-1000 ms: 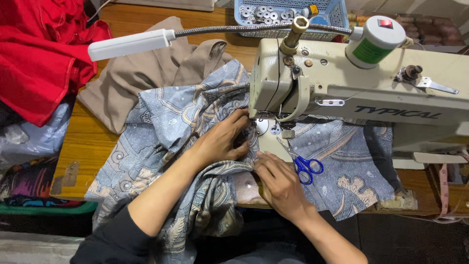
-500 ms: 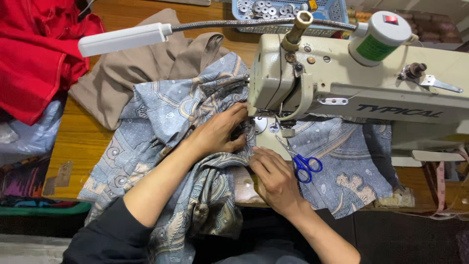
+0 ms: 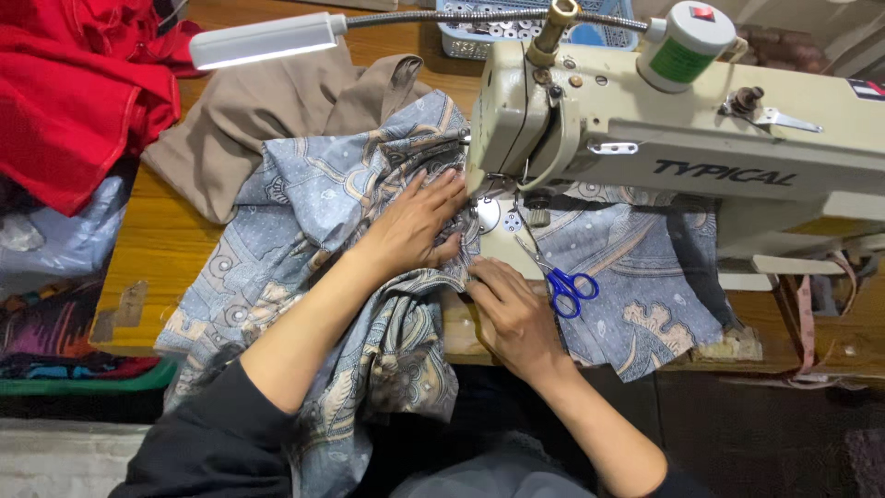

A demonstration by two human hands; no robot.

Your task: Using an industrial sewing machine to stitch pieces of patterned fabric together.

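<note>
Seam-feeding step: left hand [image 3: 410, 231] flat, open on patterned cloth [image 3: 304, 212] beside sewing machine [image 3: 645, 129]; right hand [image 3: 516, 314] pinching cloth edge at desk [image 3: 157, 249] front. Next move likely calls for steady, even guiding toward needle.

Green label [image 3: 680, 61] wraps the white cylinder on top of the sewing machine [image 3: 701, 138]. Dark lettering strip [image 3: 712, 171] on its cream front. Small red-blue sticker [image 3: 867, 88] at the right end.

We see the blue-grey patterned fabric [image 3: 313, 231] lying rumpled across the wooden table, bunched beneath the sewing machine's needle.
</note>
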